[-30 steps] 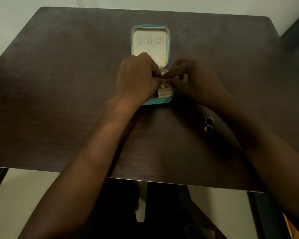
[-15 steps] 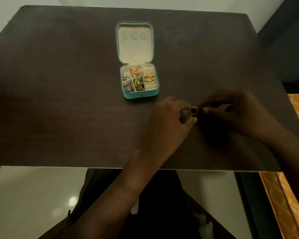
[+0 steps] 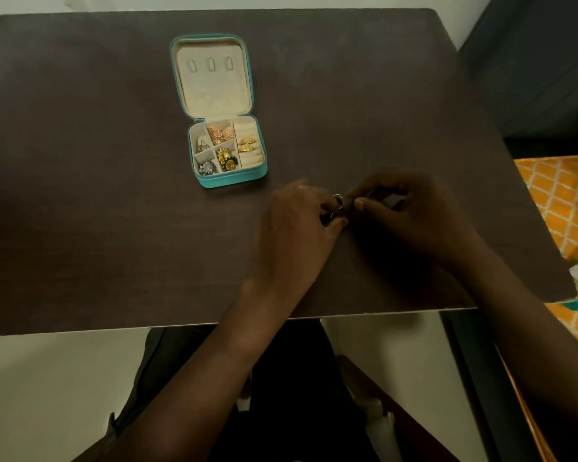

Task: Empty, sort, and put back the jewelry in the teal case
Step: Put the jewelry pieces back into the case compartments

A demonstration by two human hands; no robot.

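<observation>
**Two hands off the case, rings now at mid-counter**

Two hands moved since a second ago: both left the teal case (image 3: pixel 231 180) and met over bare counter (image 3: pixel 80 195), near its front edge. Case sits open, lid flat, compartments mostly full. Left hand (image 3: pixel 294 228) and right hand (image 3: pixel 414 215) fingers pinch small rings (image 3: pixel 338 203) together between them. Judgement: emptying barely begun; ring count unclear, partly hidden.
</observation>
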